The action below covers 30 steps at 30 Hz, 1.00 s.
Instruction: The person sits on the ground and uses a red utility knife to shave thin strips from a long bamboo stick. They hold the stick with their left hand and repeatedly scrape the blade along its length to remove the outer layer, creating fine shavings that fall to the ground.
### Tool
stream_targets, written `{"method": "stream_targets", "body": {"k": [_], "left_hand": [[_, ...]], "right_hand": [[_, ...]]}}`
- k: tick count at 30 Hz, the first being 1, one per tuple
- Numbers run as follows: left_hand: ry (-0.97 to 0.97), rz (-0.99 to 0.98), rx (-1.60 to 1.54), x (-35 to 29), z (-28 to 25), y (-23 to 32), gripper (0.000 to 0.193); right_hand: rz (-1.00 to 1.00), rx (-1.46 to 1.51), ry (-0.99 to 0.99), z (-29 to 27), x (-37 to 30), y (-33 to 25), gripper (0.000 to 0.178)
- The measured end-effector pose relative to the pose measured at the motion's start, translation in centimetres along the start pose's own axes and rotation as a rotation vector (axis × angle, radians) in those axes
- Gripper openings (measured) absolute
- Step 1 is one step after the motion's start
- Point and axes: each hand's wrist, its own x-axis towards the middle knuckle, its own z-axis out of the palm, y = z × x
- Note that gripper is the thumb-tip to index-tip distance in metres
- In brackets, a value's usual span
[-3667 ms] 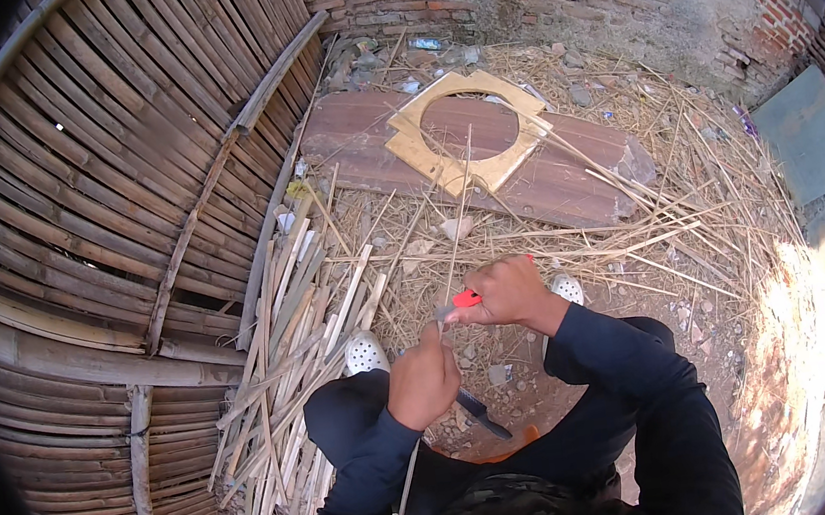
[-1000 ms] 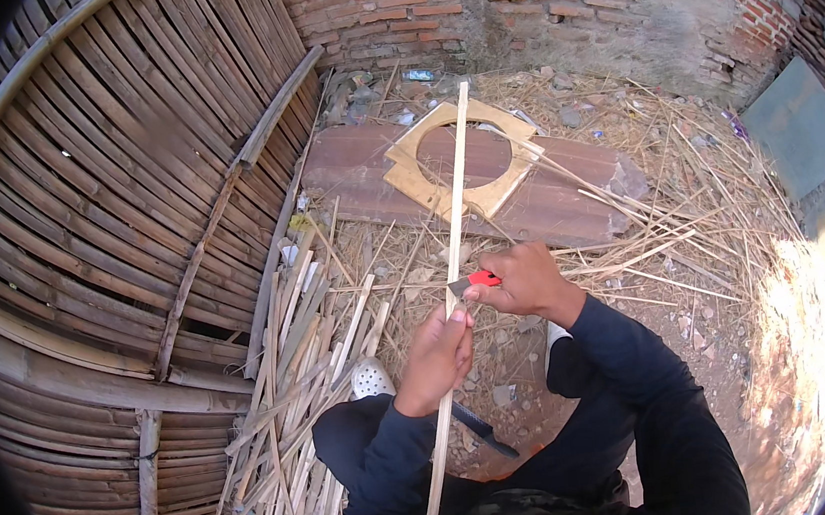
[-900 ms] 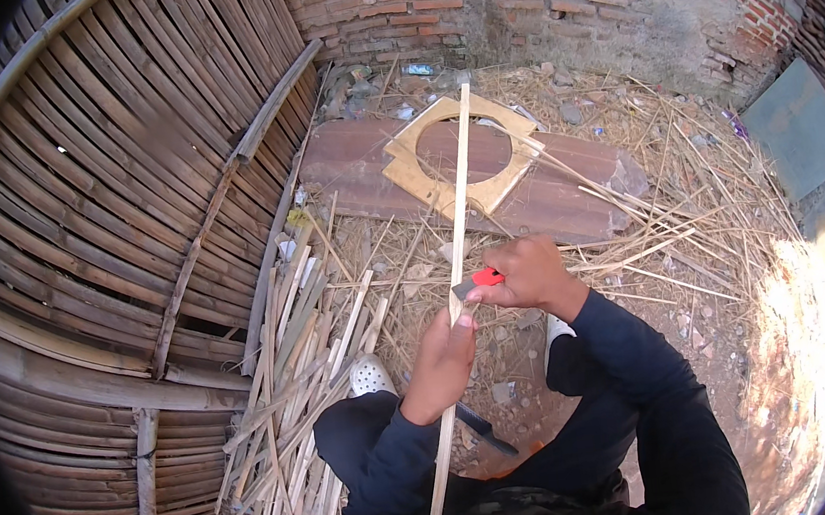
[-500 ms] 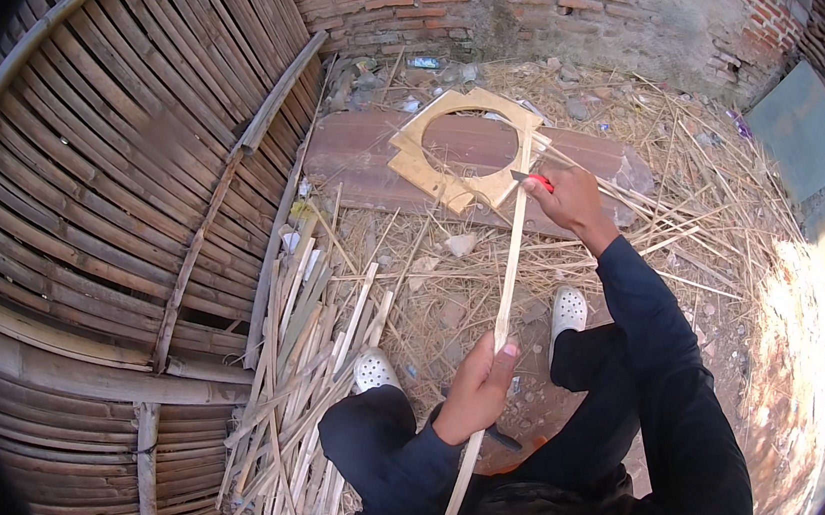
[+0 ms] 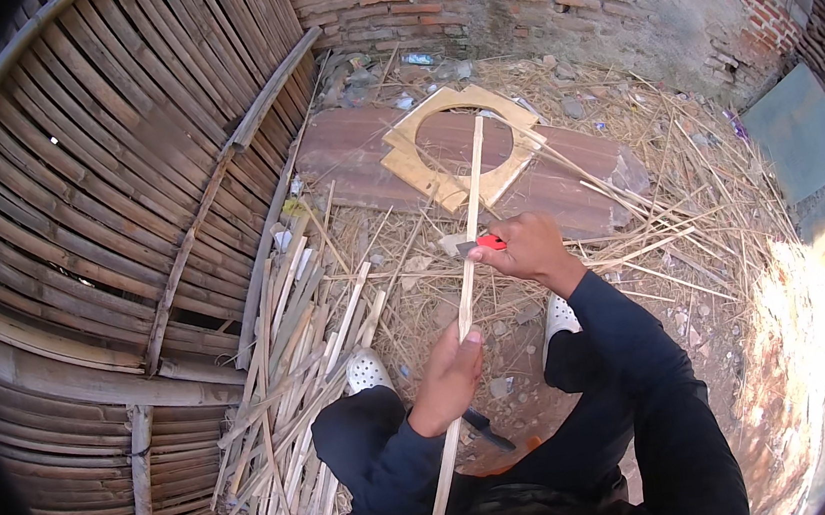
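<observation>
In the head view, your left hand [image 5: 448, 379] is closed around 1 pale strip [image 5: 467, 297], which slants up past the holed board [image 5: 403, 148]; your right hand [image 5: 529, 248] grips a red-handled knife [image 5: 492, 242], its blade [image 5: 468, 249] across the strip.

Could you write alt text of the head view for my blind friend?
A person's left hand grips a long pale strip while the right hand holds a red-handled knife, its blade at the strip. Similar strips lie piled at left; ahead, a board with a round hole lies on a brown panel.
</observation>
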Motion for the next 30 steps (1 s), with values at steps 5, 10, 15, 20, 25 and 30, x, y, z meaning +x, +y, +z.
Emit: {"method": "stream_targets", "body": {"k": [5,10,15,20,25,30], "left_hand": [[-0.003,0.006,0.021,-0.7,-0.4,-0.2,0.018],[-0.023,-0.080,-0.104,-0.6,-0.9,0.5,0.018],[-0.134,0.037,0.029,-2.1,0.9,-1.9,0.017],[-0.096,-0.182,-0.189,-1.2,-0.4,0.2,0.019],[-0.141,-0.245,-0.631,-0.8,-1.3,0.2,0.019],[-0.256,-0.275,-0.761,-1.3,-1.0,-0.6,0.018]], "right_hand": [[-0.028,0.051,0.000,0.1,-0.8,-0.7,0.065],[-0.145,0.025,-0.048,-0.5,-2.1,-2.5,0.064],[0.180,0.045,0.070,0.1,1.1,5.2,0.064],[0.031,0.021,-0.138,-0.6,-1.9,0.3,0.062],[-0.025,0.115,-0.158,-0.5,-2.6,-2.6,0.063],[0.110,0.064,-0.119,0.1,-0.4,2.5,0.065]]}}
